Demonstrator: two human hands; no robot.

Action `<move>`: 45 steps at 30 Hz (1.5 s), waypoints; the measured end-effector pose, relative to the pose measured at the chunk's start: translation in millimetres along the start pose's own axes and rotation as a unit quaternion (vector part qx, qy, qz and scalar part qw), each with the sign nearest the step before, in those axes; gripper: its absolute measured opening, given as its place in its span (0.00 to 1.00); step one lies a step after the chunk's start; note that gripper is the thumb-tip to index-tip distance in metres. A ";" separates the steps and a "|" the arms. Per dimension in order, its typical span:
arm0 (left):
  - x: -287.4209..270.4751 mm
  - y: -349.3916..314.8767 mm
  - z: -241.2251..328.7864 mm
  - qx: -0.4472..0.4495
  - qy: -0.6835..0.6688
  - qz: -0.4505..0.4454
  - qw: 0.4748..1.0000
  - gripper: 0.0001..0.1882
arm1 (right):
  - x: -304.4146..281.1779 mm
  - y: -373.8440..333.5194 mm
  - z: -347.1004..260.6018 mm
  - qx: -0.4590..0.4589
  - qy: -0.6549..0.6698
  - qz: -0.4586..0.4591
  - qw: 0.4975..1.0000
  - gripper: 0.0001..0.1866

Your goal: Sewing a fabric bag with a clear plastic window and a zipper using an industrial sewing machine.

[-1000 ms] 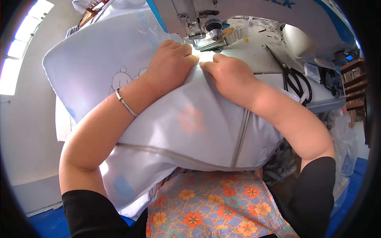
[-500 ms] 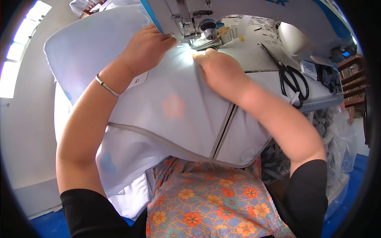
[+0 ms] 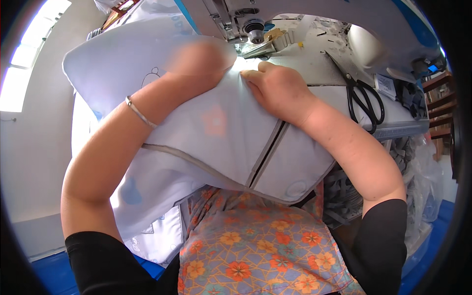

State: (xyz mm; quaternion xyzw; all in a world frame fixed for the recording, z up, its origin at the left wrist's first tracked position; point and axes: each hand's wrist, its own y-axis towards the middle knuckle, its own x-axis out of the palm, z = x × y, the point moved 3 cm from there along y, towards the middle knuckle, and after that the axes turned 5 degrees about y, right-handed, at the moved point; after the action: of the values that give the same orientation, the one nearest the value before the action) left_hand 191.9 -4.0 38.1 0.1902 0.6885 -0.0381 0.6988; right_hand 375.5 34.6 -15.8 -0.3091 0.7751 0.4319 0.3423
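Observation:
A large pale fabric piece (image 3: 231, 142) with grey bound edges spreads under the sewing machine (image 3: 314, 17) and drapes toward my lap. A faint orange star and blue shapes show on it, and a dark slit with grey borders (image 3: 268, 153) crosses its right part. My right hand (image 3: 282, 91) pinches the fabric between thumb and fingers, just in front of the lit needle area. My left hand (image 3: 201, 61) lies on the fabric left of the needle area; its fingers are smeared, so their grip is unclear.
Black-handled scissors (image 3: 364, 101) lie open on the table at the right, beside a small white label card (image 3: 385, 86) and dark strips. A white rounded object (image 3: 364, 46) stands under the machine arm. Grey scraps and clear plastic (image 3: 418, 172) hang below the table edge.
My left hand has shifted right and slightly down, closer to the right hand, uncovering a line drawing on the fabric. The slit has slid a little left. The right hand has barely moved.

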 end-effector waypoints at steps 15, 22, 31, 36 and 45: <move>5.9 9.1 5.4 -0.096 -0.022 -0.020 0.995 0.10 | -6.6 5.3 -6.5 0.060 -0.030 -0.042 0.997 0.20; 5.1 1.7 18.3 -0.002 0.098 -0.093 0.991 0.11 | -3.5 -2.2 -9.9 0.079 -0.001 -0.065 0.995 0.16; -25.3 -9.6 42.3 -0.014 0.070 -0.090 0.993 0.13 | -25.0 -11.4 -20.0 0.053 0.019 -0.035 0.998 0.14; -34.9 -12.2 46.8 0.018 0.055 -0.053 0.997 0.12 | -29.7 -10.5 -23.6 0.041 0.010 -0.032 0.999 0.14; -27.8 -4.0 13.8 0.112 0.142 0.040 0.983 0.05 | -5.5 0.7 -8.0 0.071 -0.018 0.009 0.997 0.15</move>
State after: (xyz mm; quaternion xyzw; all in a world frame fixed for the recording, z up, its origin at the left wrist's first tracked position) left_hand 202.4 -17.9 64.1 0.2981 0.7639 -0.0591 0.5692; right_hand 376.0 28.8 -8.0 -0.2688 0.8001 0.3849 0.3734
